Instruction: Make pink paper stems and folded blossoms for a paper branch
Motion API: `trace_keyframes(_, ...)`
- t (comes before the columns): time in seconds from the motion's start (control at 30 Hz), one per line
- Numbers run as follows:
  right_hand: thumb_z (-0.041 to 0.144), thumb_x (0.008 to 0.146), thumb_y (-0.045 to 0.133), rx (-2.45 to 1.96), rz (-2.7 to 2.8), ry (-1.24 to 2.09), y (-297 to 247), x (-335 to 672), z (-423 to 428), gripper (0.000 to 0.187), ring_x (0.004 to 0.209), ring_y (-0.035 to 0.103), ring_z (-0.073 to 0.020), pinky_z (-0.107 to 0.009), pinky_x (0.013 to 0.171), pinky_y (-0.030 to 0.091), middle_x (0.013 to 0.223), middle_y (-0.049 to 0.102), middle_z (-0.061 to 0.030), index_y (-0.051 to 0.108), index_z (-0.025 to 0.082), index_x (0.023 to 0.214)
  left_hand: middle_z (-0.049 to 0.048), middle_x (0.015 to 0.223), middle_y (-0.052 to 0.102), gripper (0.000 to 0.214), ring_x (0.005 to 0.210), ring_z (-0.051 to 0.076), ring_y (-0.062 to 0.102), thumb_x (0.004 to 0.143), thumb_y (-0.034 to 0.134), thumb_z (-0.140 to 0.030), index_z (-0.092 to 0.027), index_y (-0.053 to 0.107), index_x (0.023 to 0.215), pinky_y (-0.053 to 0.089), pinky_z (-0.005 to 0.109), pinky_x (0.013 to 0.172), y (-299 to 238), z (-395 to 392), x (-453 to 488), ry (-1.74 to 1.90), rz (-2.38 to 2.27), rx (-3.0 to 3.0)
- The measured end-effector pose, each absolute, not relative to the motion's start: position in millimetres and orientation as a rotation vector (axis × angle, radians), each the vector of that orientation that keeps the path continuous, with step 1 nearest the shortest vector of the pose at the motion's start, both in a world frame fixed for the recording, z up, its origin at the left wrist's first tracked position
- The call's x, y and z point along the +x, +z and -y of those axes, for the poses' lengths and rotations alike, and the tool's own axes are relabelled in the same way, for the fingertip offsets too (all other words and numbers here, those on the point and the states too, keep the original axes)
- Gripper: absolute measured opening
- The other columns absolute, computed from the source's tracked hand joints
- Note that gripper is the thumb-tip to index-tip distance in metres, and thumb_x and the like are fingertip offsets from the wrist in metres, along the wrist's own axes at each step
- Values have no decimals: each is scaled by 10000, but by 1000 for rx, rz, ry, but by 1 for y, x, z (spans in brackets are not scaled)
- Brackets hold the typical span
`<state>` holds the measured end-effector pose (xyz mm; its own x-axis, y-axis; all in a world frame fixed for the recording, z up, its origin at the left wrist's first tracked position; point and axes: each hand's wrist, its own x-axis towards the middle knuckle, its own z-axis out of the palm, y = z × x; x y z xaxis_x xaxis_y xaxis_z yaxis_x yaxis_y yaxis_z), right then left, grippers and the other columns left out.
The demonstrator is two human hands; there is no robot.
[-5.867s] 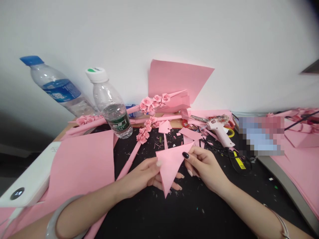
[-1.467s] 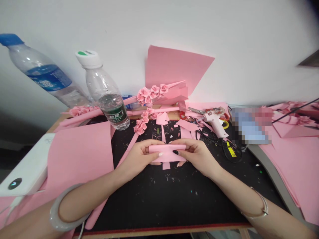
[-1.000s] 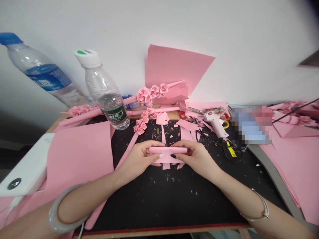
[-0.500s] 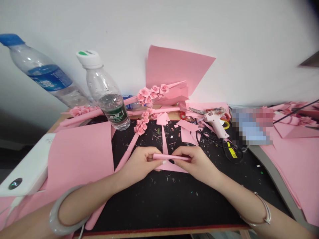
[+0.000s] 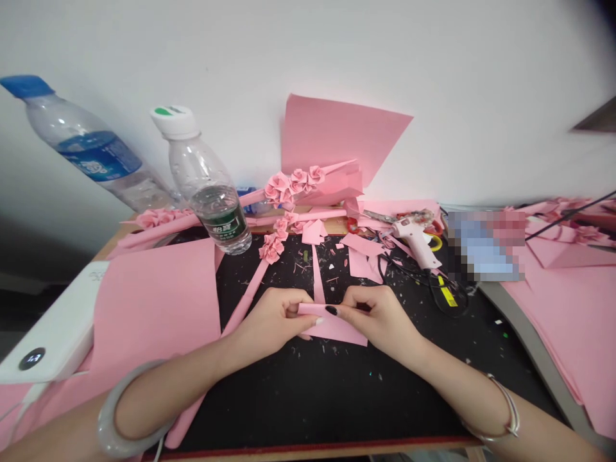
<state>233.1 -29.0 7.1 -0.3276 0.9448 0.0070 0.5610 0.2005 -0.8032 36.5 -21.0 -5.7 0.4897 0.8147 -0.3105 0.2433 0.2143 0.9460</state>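
Watching remotely, I see the left hand [image 5: 269,321] and right hand [image 5: 380,321] pinching a pink paper sheet [image 5: 339,332], its far edge rolled, in front of and right of the water bottle [image 5: 219,218]; rolling looks in hand; the loose flap calls for further turns.

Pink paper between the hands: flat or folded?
Folded. The pink paper has its top edge turned over into a narrow band, pinched by the left hand and right hand; the part below stays spread.

pink paper [image 5: 335,330] now folded into a narrow band
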Motion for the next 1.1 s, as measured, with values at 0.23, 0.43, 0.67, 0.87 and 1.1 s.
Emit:
trace_keyframes(0.23,252,793,553,-1443,1802,971,7,238,22,272,498,365,-88,-208,471,287,519,427,40,481,163,547,-64,602,452,154,580,83,518,708,634,-250,-153,525,659,513,212,576,-7,14,35,590,-1032,1186)
trace_keyframes(0.43,281,792,541,-1491,1710,915,4,240,20,326,490,326,-88,-213,466,266,504,370,51,399,180,517,-65,597,485,186,593,87,543,686,669,-267,-148,529,657,543,232,590,-8,10,35,605,-1079,1158)
trace_keyframes(0.67,312,770,599,-1509,1550,890,4,244,19,309,446,374,-90,-217,452,294,474,435,47,449,182,534,-66,600,488,193,584,79,538,669,689,-271,-147,542,655,542,221,582,-7,9,34,676,-1097,1126)
trace_keyframes(0.87,241,767,591,-1380,1705,1131,7,238,21,113,503,437,-97,-200,457,329,578,526,21,619,153,701,-60,619,487,142,591,90,530,699,658,-255,-153,559,688,510,218,577,-5,11,33,677,-1089,1224)
trace_keyframes(1.1,246,819,562,-1325,1907,1062,3,234,28,197,483,403,-81,-195,459,310,530,501,29,620,139,665,-8,776,671,118,704,125,585,798,564,-211,-181,675,825,429,198,633,3,18,31,673,-1048,1763)
